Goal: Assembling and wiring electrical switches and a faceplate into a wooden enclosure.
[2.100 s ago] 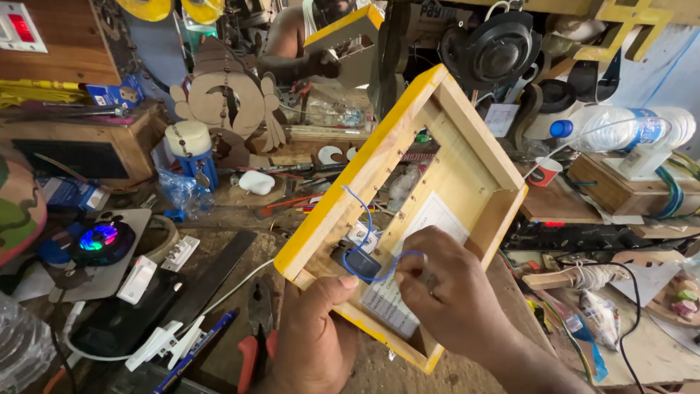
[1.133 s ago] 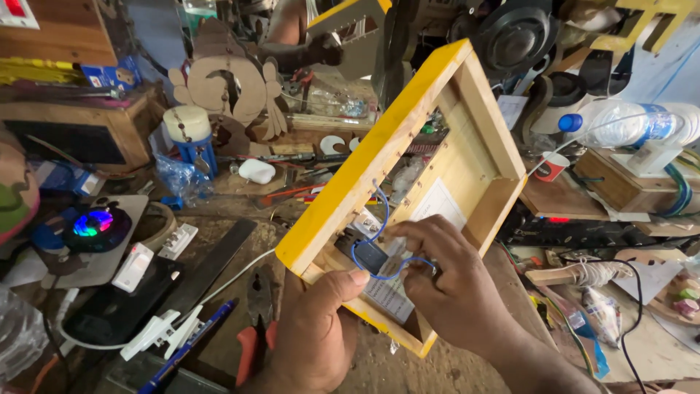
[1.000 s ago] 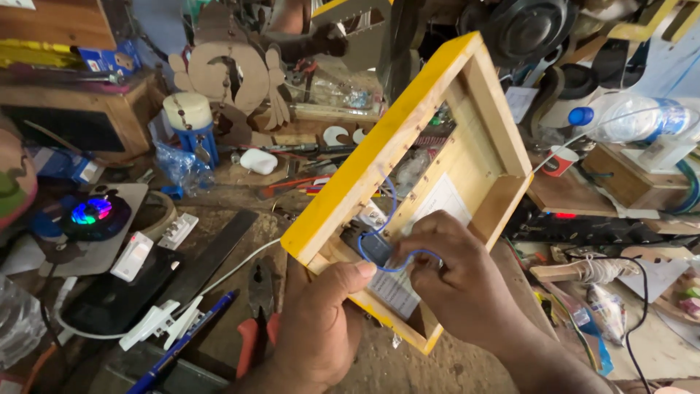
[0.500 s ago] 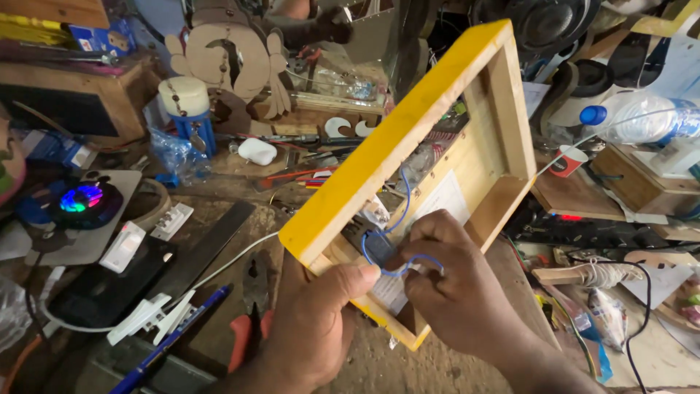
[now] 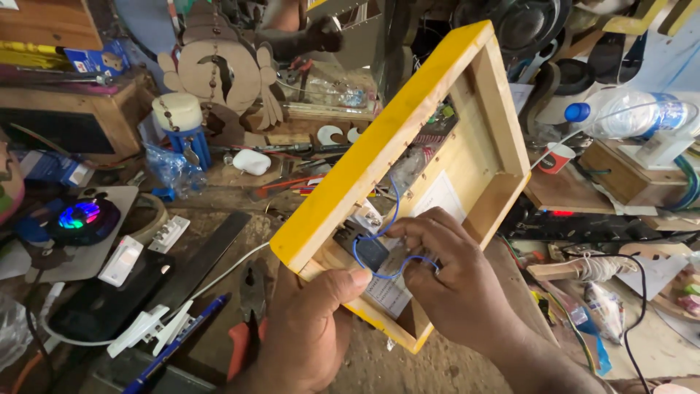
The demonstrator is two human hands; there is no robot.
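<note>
I hold a shallow wooden box [image 5: 503,168] with yellow-painted outer sides, tilted up over a cluttered workbench. My left hand [image 5: 310,328] grips its near corner, the thumb hooked over the edge. My right hand [image 5: 452,277] reaches inside at the near end, its fingers pinching a thin blue wire [image 5: 379,248] that loops over a small dark component [image 5: 368,252]. A white paper label [image 5: 437,201] lies on the box floor, and a small circuit board [image 5: 437,120] sits at the far end.
Red-handled pliers [image 5: 248,314], a blue pen [image 5: 182,335], a white cable [image 5: 219,273] and a dark metal bar [image 5: 200,266] lie left of my hands. A glowing round gadget [image 5: 80,217], plastic bottles [image 5: 634,117], a wooden cut-out figure [image 5: 219,66] and a small wooden box [image 5: 627,171] crowd the bench.
The box has tipped up and shifted slightly right in view. My right fingers have worked the blue wire at the near corner; my left hand has kept its grip.
</note>
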